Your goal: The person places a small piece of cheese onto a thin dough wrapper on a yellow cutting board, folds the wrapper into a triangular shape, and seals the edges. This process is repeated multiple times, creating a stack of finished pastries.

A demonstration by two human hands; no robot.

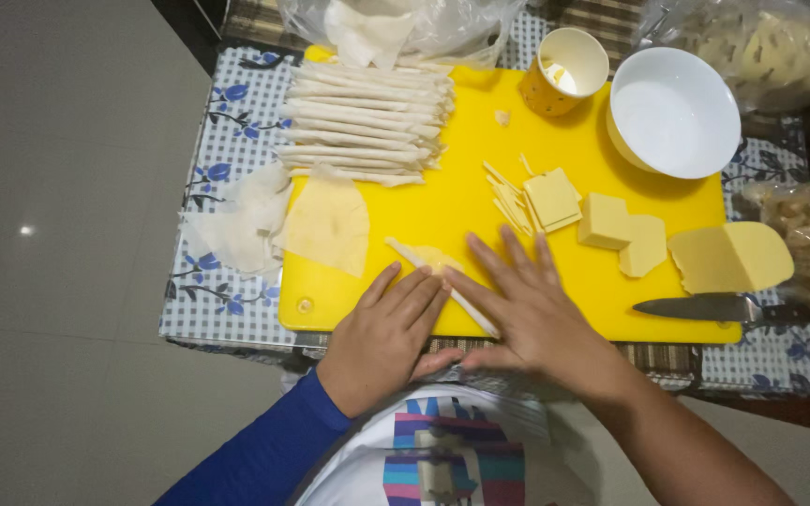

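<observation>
Wrapper roll (442, 281) under two flat hands, left (388, 328), right (527, 305), perhaps ten rolls (363, 122) stacked

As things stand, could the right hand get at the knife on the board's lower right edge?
Probably yes. The right hand lies flat on the thin roll, and the knife rests just to its right on the yellow cutting board, with bare board between them and the cheese blocks farther back.

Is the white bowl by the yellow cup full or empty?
Empty. The white bowl stands upright at the far right of the yellow cutting board, and its inside shows only bare white.
</observation>
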